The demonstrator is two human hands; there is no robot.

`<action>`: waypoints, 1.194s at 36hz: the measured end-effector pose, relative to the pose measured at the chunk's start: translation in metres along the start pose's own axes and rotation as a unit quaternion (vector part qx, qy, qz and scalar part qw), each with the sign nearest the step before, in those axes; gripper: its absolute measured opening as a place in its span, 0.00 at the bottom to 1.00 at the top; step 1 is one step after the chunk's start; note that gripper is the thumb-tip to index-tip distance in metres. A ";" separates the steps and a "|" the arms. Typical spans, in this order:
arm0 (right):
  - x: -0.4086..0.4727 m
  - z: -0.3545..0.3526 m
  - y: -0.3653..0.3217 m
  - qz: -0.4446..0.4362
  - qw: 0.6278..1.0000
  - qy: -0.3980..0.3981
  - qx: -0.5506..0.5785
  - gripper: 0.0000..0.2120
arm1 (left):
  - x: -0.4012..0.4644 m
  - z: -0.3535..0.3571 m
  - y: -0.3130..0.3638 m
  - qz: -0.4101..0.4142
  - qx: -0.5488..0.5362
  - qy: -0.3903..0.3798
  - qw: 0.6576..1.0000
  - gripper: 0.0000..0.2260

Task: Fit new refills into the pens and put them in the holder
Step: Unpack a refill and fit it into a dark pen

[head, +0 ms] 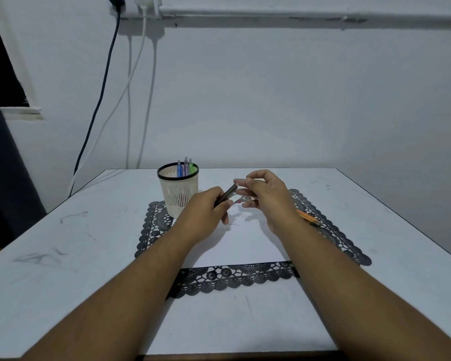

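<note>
As both hands grip: dark pen barrel (226, 195) in left hand (206, 212), right hand (267, 194) pinching its tip.

The holder (178, 191) stands on the mat's (235, 278) far-left corner, pens (185, 168) inside.

dark pen (226, 195) held tilted, 3 pens (185, 168) upright in holder (178, 190)

Your way left is blocked by the cream slotted plastic holder (178, 194); the white desk (63, 256) beyond lies open.
</note>
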State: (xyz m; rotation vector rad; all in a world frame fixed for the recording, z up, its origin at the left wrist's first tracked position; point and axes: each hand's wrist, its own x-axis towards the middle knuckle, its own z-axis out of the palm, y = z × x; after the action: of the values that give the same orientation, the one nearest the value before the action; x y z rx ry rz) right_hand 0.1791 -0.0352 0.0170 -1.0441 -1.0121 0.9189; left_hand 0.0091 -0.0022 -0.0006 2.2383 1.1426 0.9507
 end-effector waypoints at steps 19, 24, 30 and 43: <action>-0.007 0.006 0.001 -0.051 0.994 -0.011 -0.095 0.05 | 0.004 0.002 -0.009 -0.003 0.038 0.028 0.999 0.12; -0.009 0.005 0.004 -0.069 0.988 -0.039 -0.132 0.07 | 0.005 0.003 -0.009 0.002 0.032 0.032 0.999 0.11; -0.009 0.006 0.003 -0.067 0.991 -0.025 -0.115 0.08 | 0.005 0.002 -0.010 0.009 0.049 0.036 0.998 0.11; -0.007 0.002 0.001 -0.073 0.989 -0.021 -0.128 0.07 | 0.004 0.003 -0.009 0.024 0.085 0.030 0.996 0.11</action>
State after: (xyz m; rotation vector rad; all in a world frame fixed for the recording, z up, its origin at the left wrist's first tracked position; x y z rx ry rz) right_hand 0.1751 -0.0411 0.0147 -1.1499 -1.2480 0.7060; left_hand 0.0079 0.0059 -0.0073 2.3965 1.2437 0.9772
